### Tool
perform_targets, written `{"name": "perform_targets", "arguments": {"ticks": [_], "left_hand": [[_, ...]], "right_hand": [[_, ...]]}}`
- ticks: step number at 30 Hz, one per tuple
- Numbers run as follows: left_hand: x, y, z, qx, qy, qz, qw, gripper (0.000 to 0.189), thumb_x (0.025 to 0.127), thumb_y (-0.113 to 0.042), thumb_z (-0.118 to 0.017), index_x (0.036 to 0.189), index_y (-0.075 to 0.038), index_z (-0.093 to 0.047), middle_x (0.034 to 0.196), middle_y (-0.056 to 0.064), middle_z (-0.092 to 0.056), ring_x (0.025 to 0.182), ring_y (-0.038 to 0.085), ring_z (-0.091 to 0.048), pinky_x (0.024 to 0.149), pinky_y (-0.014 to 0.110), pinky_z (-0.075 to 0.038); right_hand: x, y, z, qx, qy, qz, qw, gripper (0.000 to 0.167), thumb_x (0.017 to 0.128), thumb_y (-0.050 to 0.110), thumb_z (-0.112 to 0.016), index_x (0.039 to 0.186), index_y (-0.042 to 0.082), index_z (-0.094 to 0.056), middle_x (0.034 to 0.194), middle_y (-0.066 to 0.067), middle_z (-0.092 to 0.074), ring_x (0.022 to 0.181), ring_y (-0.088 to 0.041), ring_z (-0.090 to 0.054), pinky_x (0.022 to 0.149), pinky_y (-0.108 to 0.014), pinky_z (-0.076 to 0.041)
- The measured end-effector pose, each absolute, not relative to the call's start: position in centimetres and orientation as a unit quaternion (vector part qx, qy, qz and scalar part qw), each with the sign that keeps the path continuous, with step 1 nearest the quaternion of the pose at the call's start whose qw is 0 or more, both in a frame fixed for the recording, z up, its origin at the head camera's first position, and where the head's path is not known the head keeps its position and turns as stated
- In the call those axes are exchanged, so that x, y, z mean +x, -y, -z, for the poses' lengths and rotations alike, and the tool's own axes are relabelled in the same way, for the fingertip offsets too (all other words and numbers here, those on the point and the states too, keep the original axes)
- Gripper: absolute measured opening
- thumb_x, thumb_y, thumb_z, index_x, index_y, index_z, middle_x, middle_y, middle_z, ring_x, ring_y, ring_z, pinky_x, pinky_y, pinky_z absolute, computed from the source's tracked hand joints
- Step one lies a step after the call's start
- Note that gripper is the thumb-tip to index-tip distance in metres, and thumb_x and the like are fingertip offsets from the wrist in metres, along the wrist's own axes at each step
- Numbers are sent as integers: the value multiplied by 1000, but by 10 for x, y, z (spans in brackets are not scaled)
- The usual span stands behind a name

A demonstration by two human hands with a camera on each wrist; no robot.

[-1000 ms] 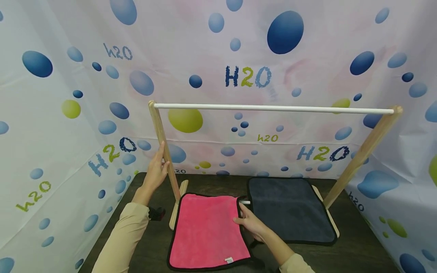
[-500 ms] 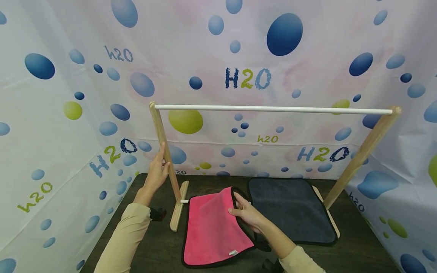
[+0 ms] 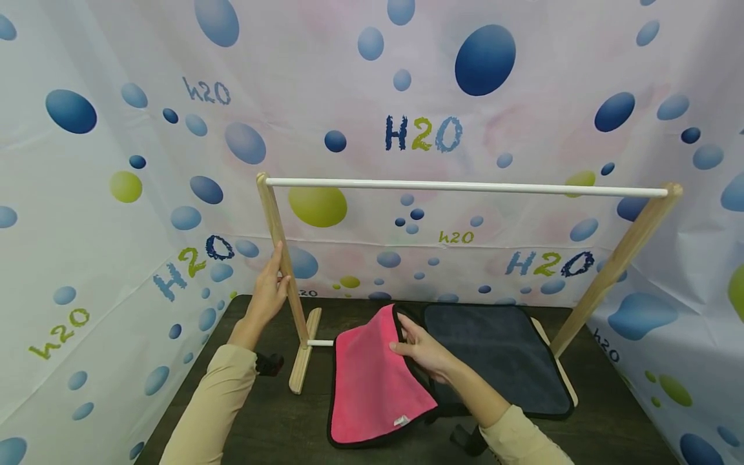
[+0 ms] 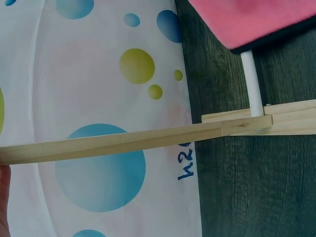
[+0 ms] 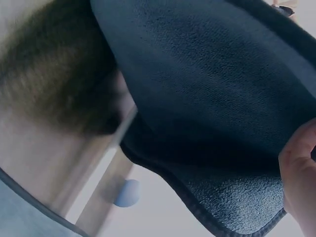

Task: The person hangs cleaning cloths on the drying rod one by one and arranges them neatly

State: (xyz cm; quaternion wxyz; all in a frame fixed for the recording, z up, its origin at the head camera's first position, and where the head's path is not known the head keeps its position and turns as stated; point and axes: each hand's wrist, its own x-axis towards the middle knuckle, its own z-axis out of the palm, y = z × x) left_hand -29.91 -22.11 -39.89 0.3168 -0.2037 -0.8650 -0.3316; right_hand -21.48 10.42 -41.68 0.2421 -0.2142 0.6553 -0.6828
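My right hand (image 3: 424, 349) pinches the upper right edge of a pink cloth (image 3: 372, 381) with black trim and a small white tag. That edge is lifted, while the cloth slopes down toward the left and front. In the right wrist view the cloth's dark grey reverse side (image 5: 212, 89) fills much of the frame, its border beside the thumb. My left hand (image 3: 267, 294) holds the left wooden post (image 3: 271, 213) of a rack at about mid-height, thumb on the near side. The rack's low white rod (image 3: 321, 343) runs behind the pink cloth.
A dark grey cloth (image 3: 494, 361) hangs over the right part of the low rod. The top white rod (image 3: 465, 186) joins the left post to the right wooden post (image 3: 616, 271). Behind the dark wooden table (image 3: 616, 387) is a patterned curtain (image 3: 523, 142).
The pink cloth has slid right and its right edge has risen with my right hand, baring the left end of the low rod. My left hand stays on the post.
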Motion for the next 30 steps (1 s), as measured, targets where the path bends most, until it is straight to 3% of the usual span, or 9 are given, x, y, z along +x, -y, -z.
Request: {"name": "perform_targets", "arguments": {"ticks": [6,10,14,19,30], "left_hand": [[-298,219,398,-211,859,330,330,88,79,18,-56,148,-18,-14,125,34,-43,97,46,-53,70,50,-52],[-298,218,398,-213,858,332,330,86,79,18,-55,147,-15,-16,125,34,-43,97,46,-53,70,50,-51],[-299,219,398,-215,858,332,328,83,80,18,-55,147,-13,-17,127,33,-42,100,46,-52,71,49,-52],[-298,219,397,-222,857,328,329,84,80,17,-55,147,-15,-15,129,33,-40,104,46,-50,70,49,-52],[-297,220,397,-217,859,329,326,86,80,18,-55,147,-14,-14,129,34,-39,103,47,-50,70,49,-52]], "right_hand": [[-223,-107,390,-253,-662,668,225,68,93,9,-50,145,4,-7,127,-28,-45,100,-16,-58,83,-30,-50],[-225,-108,371,-252,-674,660,213,67,95,9,-44,146,4,-1,139,-26,-33,109,-15,-53,88,-29,-48],[-225,-109,354,-235,-678,669,196,64,97,8,-38,146,4,4,144,-24,-27,105,-8,-53,85,-25,-48],[-226,-107,335,-234,-652,699,176,59,97,6,-36,147,10,-5,129,-27,-40,86,-8,-60,71,-26,-53],[-233,-106,303,-263,-653,690,168,58,96,4,-37,147,11,-9,113,-10,-53,81,-10,-63,68,-28,-54]]}}
